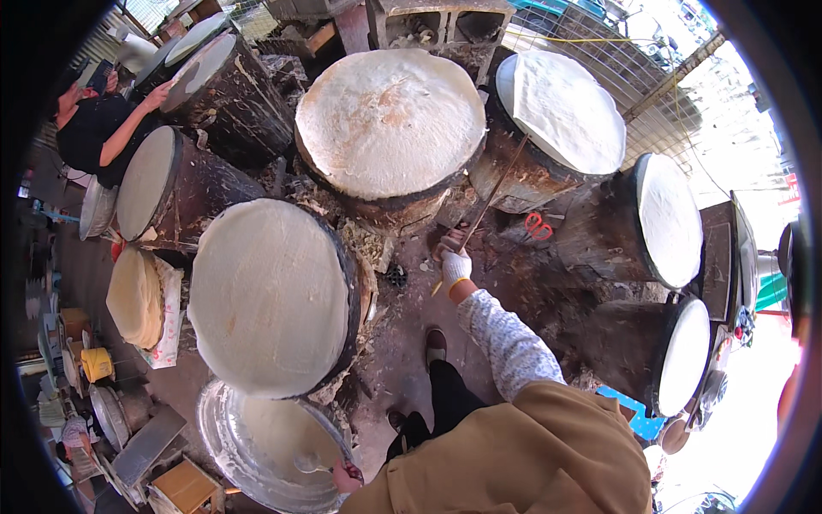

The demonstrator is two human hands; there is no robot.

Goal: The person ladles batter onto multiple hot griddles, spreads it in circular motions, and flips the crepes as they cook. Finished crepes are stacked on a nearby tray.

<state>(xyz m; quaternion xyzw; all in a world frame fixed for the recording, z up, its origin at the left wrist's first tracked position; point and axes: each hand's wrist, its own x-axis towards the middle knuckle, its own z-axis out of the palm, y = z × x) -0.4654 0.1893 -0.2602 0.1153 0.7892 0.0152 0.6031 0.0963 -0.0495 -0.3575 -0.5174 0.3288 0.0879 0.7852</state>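
Observation:
My right hand [454, 261], in a pale knitted glove, grips a long thin stick [497, 193] slanting up to the edge of the white sheet [561, 111] on an upper-right drum stove. At the bottom, my left hand [347, 477] grips the handle of a metal ladle [306, 463] at the rim of a large basin [214, 441] with pale batter. Above the basin, a wide round griddle [270, 295] carries a smooth cream layer. The top-centre griddle [390, 116] has a rougher, slightly browned sheet. Red-handled scissors [538, 226] lie beyond my right hand.
Several more drum stoves [668, 223] stand at both sides. A stack of round flat sheets [128, 300] sits at left, near a yellow bucket [97, 364]. Another person [98, 137] stands at upper left, a hand at a griddle. Concrete blocks [411, 17] and wire fencing are behind.

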